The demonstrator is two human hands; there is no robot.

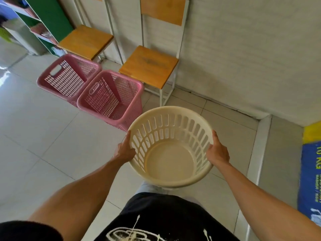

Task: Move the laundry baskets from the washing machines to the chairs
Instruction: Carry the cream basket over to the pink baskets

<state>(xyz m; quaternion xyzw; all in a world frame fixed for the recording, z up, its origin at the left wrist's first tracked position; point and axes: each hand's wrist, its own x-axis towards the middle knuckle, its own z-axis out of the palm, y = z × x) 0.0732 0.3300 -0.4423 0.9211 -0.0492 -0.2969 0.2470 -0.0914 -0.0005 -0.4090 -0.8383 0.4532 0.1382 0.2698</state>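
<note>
I hold a round cream laundry basket (171, 162) in front of me above the floor; it has nothing inside. My left hand (125, 149) grips its left rim and my right hand (217, 151) grips its right rim. Two pink rectangular baskets stand side by side on the tiles, one nearer (111, 98) and one further left (67, 77), both with nothing in them. Behind them, against the wall, stand two chairs with wooden seats and white metal frames, the right chair (149, 66) and the left chair (85, 41).
A green and white shelf unit (40, 23) stands at the far left. A white wall runs along the right. A blue and yellow sign (311, 171) shows at the right edge. The floor is pale tile.
</note>
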